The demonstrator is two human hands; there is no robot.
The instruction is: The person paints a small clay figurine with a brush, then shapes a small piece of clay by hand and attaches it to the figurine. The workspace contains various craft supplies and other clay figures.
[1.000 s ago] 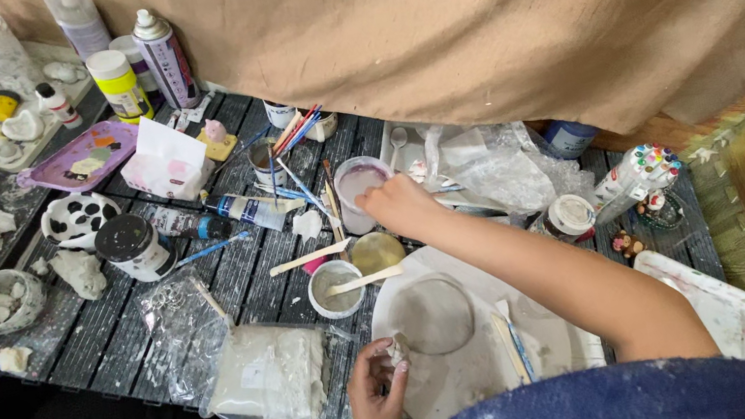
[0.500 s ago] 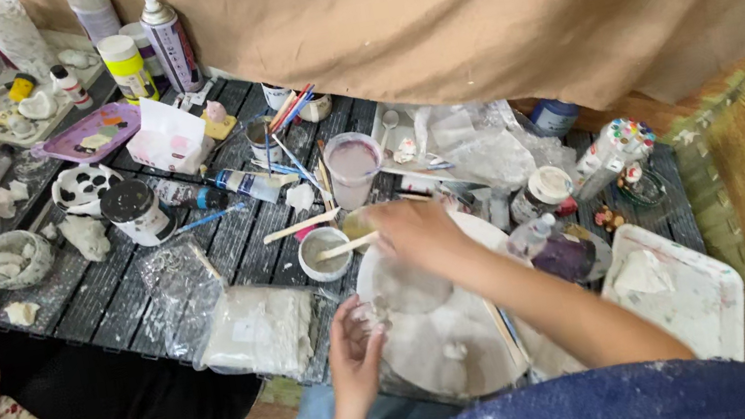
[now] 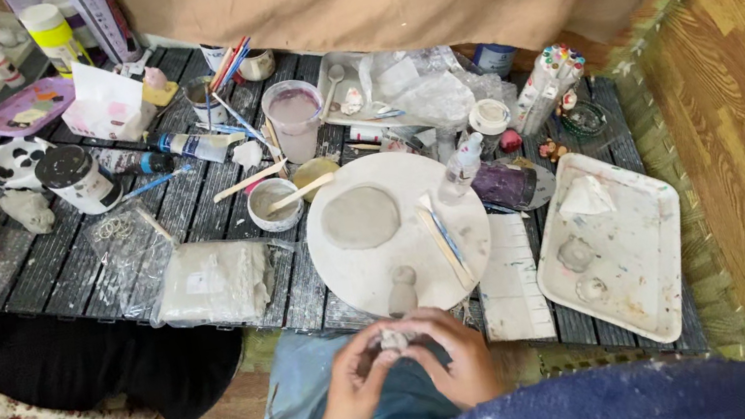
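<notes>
— Between both hands, over the lap, sits a small clay lump [image 3: 395,339]. How should it be worked?

— Left hand [image 3: 356,378] cups it from below, fingers curled close; right hand [image 3: 456,356] pinches its top. I'd judge slow turns and light thumb pressure best, so it doesn't crack.

— Anything close by?

— Just ahead, a round board [image 3: 352,268] carries a flat clay disc [image 3: 360,217] and a small clay figure [image 3: 402,287]. Keep the elbows clear of them; the slip bowl [image 3: 273,204] stands beyond.
</notes>
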